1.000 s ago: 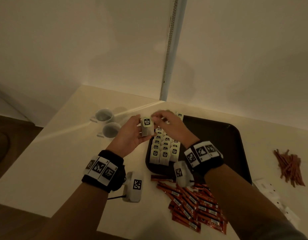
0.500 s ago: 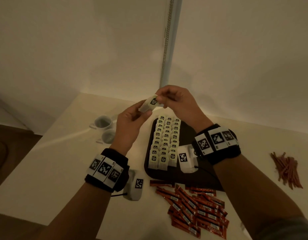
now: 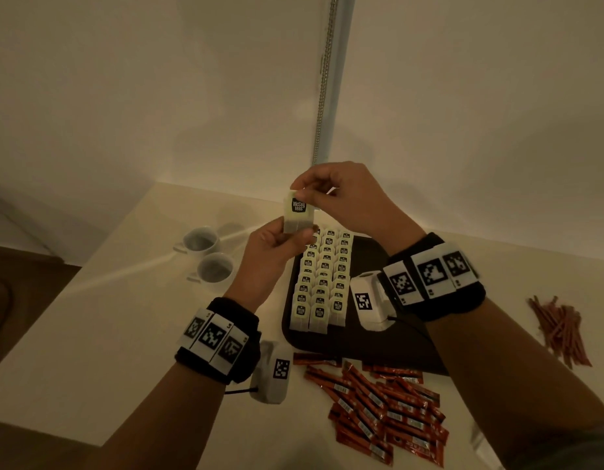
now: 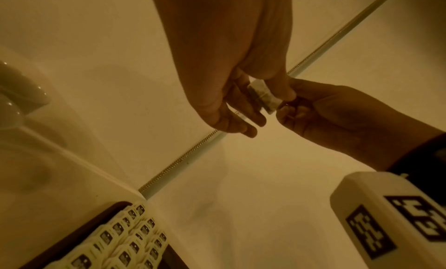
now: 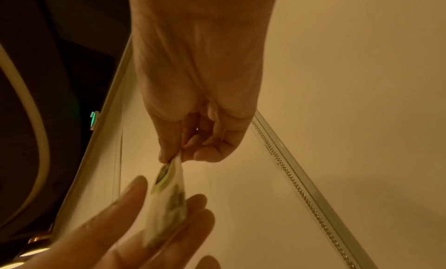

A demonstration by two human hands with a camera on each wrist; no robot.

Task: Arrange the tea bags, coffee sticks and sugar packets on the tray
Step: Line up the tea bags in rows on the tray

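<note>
Both hands hold one pale tea bag upright in the air above the tray's far left corner. My left hand grips its lower end between thumb and fingers, and my right hand pinches its top edge. The same tea bag shows between both hands in the left wrist view, and the tea bag hangs from the pinch in the right wrist view. On the black tray, three neat rows of tea bags fill the left side. Red coffee sticks lie loose on the table near me.
Two white cups stand on the table left of the tray. A heap of thin brown-red sticks lies at the far right. Walls meet behind the table at a corner strip with a bead chain.
Both hands rose from just above the tray rows with the tea bag. It was tilted flat half a second ago and now stands upright, label toward me.
</note>
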